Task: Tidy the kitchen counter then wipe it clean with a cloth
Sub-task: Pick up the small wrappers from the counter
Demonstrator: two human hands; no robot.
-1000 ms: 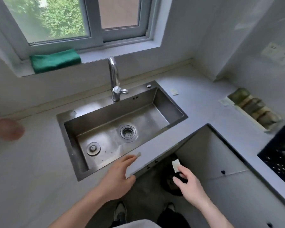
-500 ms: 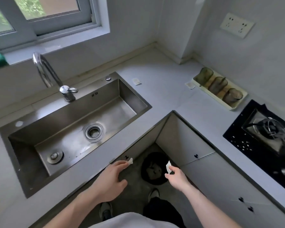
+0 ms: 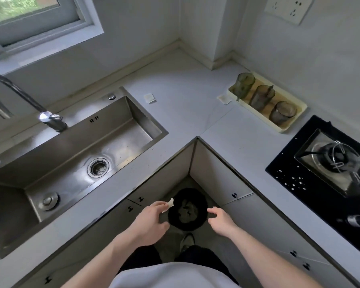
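Now left hand pinches a small white scrap at its fingertips, above the floor, clear of the counter. Scrap's long axis runs diagonally, upper end pointing up and away from the hand toward the counter's inner corner, lower end at the fingers. Scrap sits just at the near-left rim of the black bin, which stands on the floor between the two hands.

Right hand is just right of the bin, fingers loosely curled and apart, holding nothing visible.

Beyond the left hand: steel sink set in the counter, tap at its far edge. Far ahead of both hands, two more white scraps lie flat on the counter: one past the sink's right corner, one touching or just beside the cream tray. Tray carries three dark glasses in a row. Right of the right hand, well apart: black hob.
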